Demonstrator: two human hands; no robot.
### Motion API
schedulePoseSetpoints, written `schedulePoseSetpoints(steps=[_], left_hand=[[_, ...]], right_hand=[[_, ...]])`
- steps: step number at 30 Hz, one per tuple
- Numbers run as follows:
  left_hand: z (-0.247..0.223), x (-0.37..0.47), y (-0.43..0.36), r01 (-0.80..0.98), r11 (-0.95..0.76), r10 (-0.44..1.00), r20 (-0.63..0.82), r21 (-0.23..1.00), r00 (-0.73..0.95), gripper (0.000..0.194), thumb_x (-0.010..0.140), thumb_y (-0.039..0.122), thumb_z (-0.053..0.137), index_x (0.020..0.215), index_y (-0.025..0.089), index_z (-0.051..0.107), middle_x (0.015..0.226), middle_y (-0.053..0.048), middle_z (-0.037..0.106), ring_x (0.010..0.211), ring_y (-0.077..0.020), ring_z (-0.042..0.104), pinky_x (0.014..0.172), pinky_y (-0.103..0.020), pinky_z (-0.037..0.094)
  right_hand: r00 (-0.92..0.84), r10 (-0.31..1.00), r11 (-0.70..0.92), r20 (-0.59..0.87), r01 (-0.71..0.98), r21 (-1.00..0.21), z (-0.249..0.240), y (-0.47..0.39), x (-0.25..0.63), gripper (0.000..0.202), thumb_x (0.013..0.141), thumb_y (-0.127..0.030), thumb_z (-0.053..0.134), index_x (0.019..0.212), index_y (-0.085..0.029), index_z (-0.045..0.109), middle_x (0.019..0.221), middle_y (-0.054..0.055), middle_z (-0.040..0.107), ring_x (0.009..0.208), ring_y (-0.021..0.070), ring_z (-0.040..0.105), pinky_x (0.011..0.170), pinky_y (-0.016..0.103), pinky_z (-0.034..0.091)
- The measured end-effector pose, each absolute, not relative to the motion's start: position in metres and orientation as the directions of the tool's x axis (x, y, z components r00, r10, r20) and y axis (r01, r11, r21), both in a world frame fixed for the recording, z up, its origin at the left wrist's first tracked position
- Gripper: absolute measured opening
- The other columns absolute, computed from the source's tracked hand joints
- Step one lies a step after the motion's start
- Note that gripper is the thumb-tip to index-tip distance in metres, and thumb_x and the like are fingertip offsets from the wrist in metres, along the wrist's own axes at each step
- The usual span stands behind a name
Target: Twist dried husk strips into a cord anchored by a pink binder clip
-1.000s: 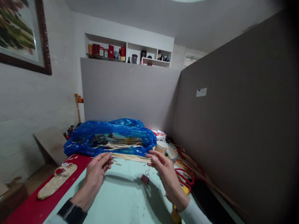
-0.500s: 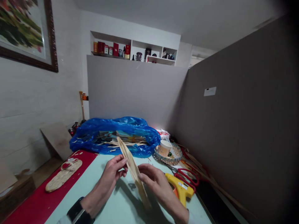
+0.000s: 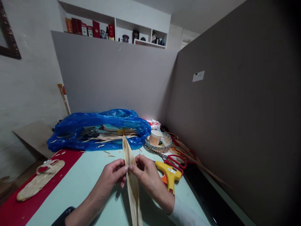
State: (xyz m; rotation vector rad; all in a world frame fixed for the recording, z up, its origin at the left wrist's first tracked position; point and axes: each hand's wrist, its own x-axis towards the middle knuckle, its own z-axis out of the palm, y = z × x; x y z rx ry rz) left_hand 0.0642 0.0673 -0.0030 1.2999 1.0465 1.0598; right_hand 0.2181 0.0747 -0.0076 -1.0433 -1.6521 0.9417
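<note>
A long, pale, dried husk leaf (image 3: 133, 191) runs upright through the middle of the head view, its narrow tip pointing away from me. My left hand (image 3: 113, 175) pinches its left edge between thumb and fingers. On the opposite edge, my right hand (image 3: 148, 177) grips the leaf too, and the two thumbs nearly meet over it. The leaf's lower end passes out of the bottom of the view. Close to my right hand lies a yellow glue gun (image 3: 169, 173) with an orange trigger.
Behind my hands, a blue plastic bag (image 3: 70, 124) holds many dried strips. A paper cup (image 3: 155, 137) stands in a woven basket (image 3: 168, 144). Red-handled scissors (image 3: 176, 161) lie by a black flat object (image 3: 207, 191). A woven sandal (image 3: 42, 180) rests on red cloth (image 3: 14, 208) at left.
My right hand has closed on the leaf beside my left thumb. The leaf now stands straighter and lower in view. The camera has turned right and tilted down.
</note>
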Motion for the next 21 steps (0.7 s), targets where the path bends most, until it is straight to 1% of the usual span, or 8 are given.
schedulePoseSetpoints(steps=[2, 4, 7, 9, 12, 17, 19, 21], left_hand=[[-0.0046, 0.0643, 0.0675, 0.044, -0.005, 0.977, -0.004, 0.999, 0.212, 0.022, 0.076, 0.037, 0.063, 0.077, 0.015, 0.062, 0.058, 0.004, 0.053, 0.049, -0.0094, 0.046, 0.048, -0.021, 0.039], [-0.0064, 0.0642, 0.0681, 0.078, -0.012, 0.977, -0.004, 0.997, 0.211, 0.024, 0.075, 0.037, 0.063, 0.084, 0.014, 0.066, 0.059, 0.003, 0.055, 0.048, -0.0094, 0.046, 0.047, -0.022, 0.038], [-0.0067, 0.0644, 0.0685, 0.041, -0.012, 0.978, 0.003, 0.999, 0.21, 0.028, 0.073, 0.037, 0.065, 0.089, 0.013, 0.068, 0.066, 0.001, 0.058, 0.051, -0.0104, 0.046, 0.047, -0.023, 0.04], [-0.0054, 0.0649, 0.0679, 0.011, -0.003, 0.98, 0.001, 1.0, 0.201, 0.028, 0.072, 0.035, 0.067, 0.089, 0.013, 0.069, 0.07, 0.0, 0.059, 0.054, -0.0111, 0.047, 0.048, -0.023, 0.041], [-0.0047, 0.0653, 0.0671, 0.01, 0.0, 0.982, -0.002, 1.0, 0.188, 0.025, 0.072, 0.033, 0.067, 0.088, 0.013, 0.069, 0.067, 0.001, 0.057, 0.054, -0.0109, 0.047, 0.049, -0.023, 0.04], [-0.0102, 0.0647, 0.0694, 0.034, 0.03, 0.975, -0.036, 0.999, 0.219, 0.026, 0.073, 0.035, 0.065, 0.082, 0.01, 0.067, 0.06, 0.002, 0.057, 0.05, -0.0096, 0.047, 0.052, -0.023, 0.037], [-0.0121, 0.0647, 0.0703, 0.022, 0.043, 0.976, -0.046, 0.999, 0.212, 0.026, 0.072, 0.036, 0.066, 0.08, 0.011, 0.066, 0.059, 0.002, 0.056, 0.049, -0.0098, 0.047, 0.051, -0.023, 0.037], [-0.0129, 0.065, 0.0707, 0.001, 0.049, 0.979, -0.048, 0.999, 0.199, 0.027, 0.07, 0.037, 0.067, 0.078, 0.011, 0.065, 0.06, 0.003, 0.056, 0.05, -0.0098, 0.046, 0.051, -0.023, 0.037]], right_hand=[[-0.183, 0.938, 0.332, 0.295, 0.222, -0.917, -0.0075, 0.074, 0.218, 0.014, 0.081, -0.026, 0.055, 0.071, -0.018, 0.05, 0.064, -0.003, 0.048, 0.062, 0.0128, 0.043, 0.057, 0.024, 0.032], [-0.175, 0.94, 0.326, 0.292, 0.215, -0.92, -0.0071, 0.0736, 0.2178, 0.015, 0.082, -0.028, 0.054, 0.072, -0.018, 0.051, 0.065, -0.003, 0.049, 0.063, 0.0132, 0.044, 0.057, 0.025, 0.032], [-0.2, 0.938, 0.319, 0.284, 0.173, -0.932, -0.0069, 0.0734, 0.2173, 0.013, 0.08, -0.029, 0.057, 0.075, -0.017, 0.052, 0.067, -0.002, 0.051, 0.064, 0.0136, 0.045, 0.058, 0.024, 0.034], [-0.224, 0.936, 0.309, 0.272, 0.153, -0.939, -0.0075, 0.0732, 0.2166, 0.012, 0.077, -0.028, 0.06, 0.077, -0.017, 0.054, 0.07, -0.002, 0.053, 0.065, 0.0139, 0.046, 0.058, 0.024, 0.035], [-0.241, 0.94, 0.291, 0.242, 0.198, -0.936, -0.009, 0.073, 0.2155, 0.011, 0.076, -0.027, 0.06, 0.078, -0.016, 0.057, 0.07, -0.001, 0.054, 0.065, 0.0144, 0.047, 0.058, 0.024, 0.035], [-0.197, 0.961, 0.251, 0.196, 0.317, -0.915, -0.009, 0.0746, 0.2156, 0.006, 0.075, -0.02, 0.055, 0.071, -0.016, 0.055, 0.066, -0.001, 0.053, 0.063, 0.0137, 0.047, 0.056, 0.024, 0.033], [-0.192, 0.964, 0.238, 0.182, 0.333, -0.913, -0.0088, 0.0762, 0.2163, 0.006, 0.074, -0.019, 0.055, 0.07, -0.016, 0.054, 0.066, -0.001, 0.052, 0.063, 0.0135, 0.047, 0.056, 0.023, 0.034], [-0.211, 0.963, 0.228, 0.166, 0.319, -0.92, -0.0097, 0.0778, 0.2171, 0.007, 0.075, -0.022, 0.056, 0.073, -0.015, 0.056, 0.068, 0.0, 0.054, 0.064, 0.0142, 0.048, 0.057, 0.023, 0.035]])
